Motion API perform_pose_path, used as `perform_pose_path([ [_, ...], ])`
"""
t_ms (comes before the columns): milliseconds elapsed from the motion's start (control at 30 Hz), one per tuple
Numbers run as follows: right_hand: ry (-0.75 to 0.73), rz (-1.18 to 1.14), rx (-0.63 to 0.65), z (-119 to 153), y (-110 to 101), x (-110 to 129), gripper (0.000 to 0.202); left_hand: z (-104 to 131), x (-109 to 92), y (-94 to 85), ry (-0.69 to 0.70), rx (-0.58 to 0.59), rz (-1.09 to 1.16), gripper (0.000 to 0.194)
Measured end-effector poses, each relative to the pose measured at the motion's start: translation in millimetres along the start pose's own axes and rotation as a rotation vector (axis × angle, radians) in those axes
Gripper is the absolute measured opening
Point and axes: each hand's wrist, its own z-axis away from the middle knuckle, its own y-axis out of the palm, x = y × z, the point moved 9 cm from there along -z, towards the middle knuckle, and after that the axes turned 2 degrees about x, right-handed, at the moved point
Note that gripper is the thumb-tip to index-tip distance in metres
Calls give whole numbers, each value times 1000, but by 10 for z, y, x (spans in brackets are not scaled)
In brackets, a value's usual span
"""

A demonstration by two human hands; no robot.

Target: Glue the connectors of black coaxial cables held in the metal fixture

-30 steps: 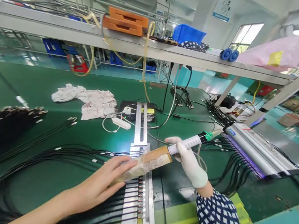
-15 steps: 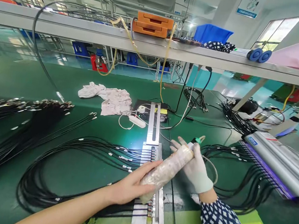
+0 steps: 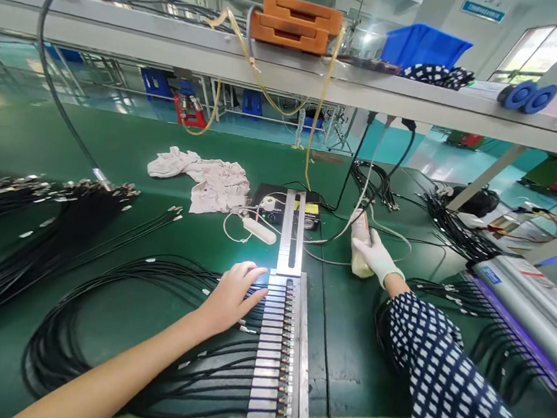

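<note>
My bare left hand (image 3: 236, 296) rests over the black cables (image 3: 171, 267) at the left edge of the metal fixture (image 3: 269, 352), its thumb and fingers apart. Cable ends lie in a row along the slots of this fixture. Off to the right, my white-gloved right hand (image 3: 378, 255) is closed around the side of a wrapped cylindrical tool (image 3: 361, 245), which is down on the green table. A cord runs from the tool's upper end.
Behind the fixture are a black box (image 3: 311, 221), a white switch (image 3: 259, 230) and a crumpled cloth (image 3: 218, 185). Cable bundles (image 3: 79, 233) lie left. A silver machine (image 3: 534, 305) stands right. A shelf (image 3: 175, 56) spans the back.
The wrapped tool has gone from above the fixture to the table at the right, with my right hand on it. My left hand has let go of it and moved left onto the cables.
</note>
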Motion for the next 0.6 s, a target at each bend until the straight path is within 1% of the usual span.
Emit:
perform_pose_path([
  [33,-41,53,-13,-95,12,72,59,21,89,45,-13,-22,-72,43],
  [100,-131,156,-47,-167,59,226,51,51,197,171,-27,-49,-175,40],
  [167,-237,251,-109,-134,110,401,49,61,218,284,-18,-65,-225,37],
  [200,-292,296,-136,-106,164,496,51,60,207,321,-9,-70,-236,37],
  [233,-346,339,-142,-87,263,590,53,57,188,344,2,-72,-243,37],
  [267,-396,382,-114,-90,426,678,54,54,167,354,13,-72,-252,37],
  [300,-439,426,-52,-121,654,754,50,51,153,352,17,-71,-257,37],
  [367,-496,507,133,-267,1238,868,40,50,145,330,10,-67,-256,37],
  [400,-499,537,192,-381,1513,917,40,52,147,319,4,-64,-251,37],
  [467,-461,580,239,-659,1951,1025,42,54,154,307,-2,-56,-236,38],
  [500,-433,593,254,-786,2111,1092,41,52,155,304,-2,-52,-225,39],
  [533,-411,600,268,-883,2223,1173,38,48,158,301,-1,-48,-213,39],
  [567,-398,600,282,-938,2281,1267,35,43,161,295,-2,-48,-199,40],
  [600,-400,594,297,-944,2281,1375,32,36,165,285,-4,-49,-182,40],
])
